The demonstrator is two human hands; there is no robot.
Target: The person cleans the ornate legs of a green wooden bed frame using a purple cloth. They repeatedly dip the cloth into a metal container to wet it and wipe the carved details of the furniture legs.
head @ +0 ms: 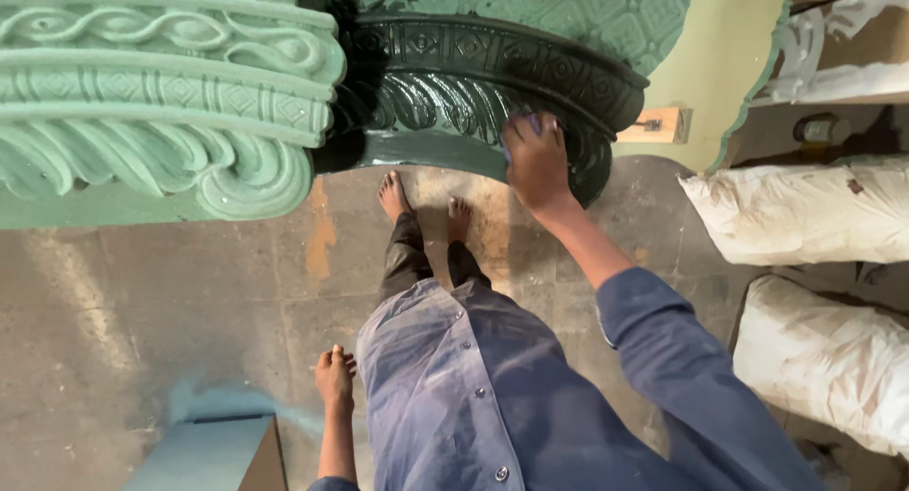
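Dark green, glossy paint covers the carved curved moulding at the top middle of the head view, a ring-shaped plaster or cement piece with a leaf pattern and a diamond band, standing on the concrete floor. The right hand is pressed flat against its lower right curve, fingers closed over a small bluish-purple cloth or pad, of which only a scrap shows. Beside it, at the upper left, sits a pale mint-green moulding of the same kind, touching or nearly touching the dark one.

The left hand hangs at the person's side near the bottom of the floor, fingers loosely curled and holding nothing, just above a light blue box-like object. Bare feet stand just in front of the dark piece. White stuffed sacks lie along the right edge of the floor, and a small wooden block rests behind the moulding.

By the look of it, the moulding is heavy, stiff and brittle at its carved edges, with a slick and perhaps wet coat. It would best be held under its plain lower rim, not by the relief.
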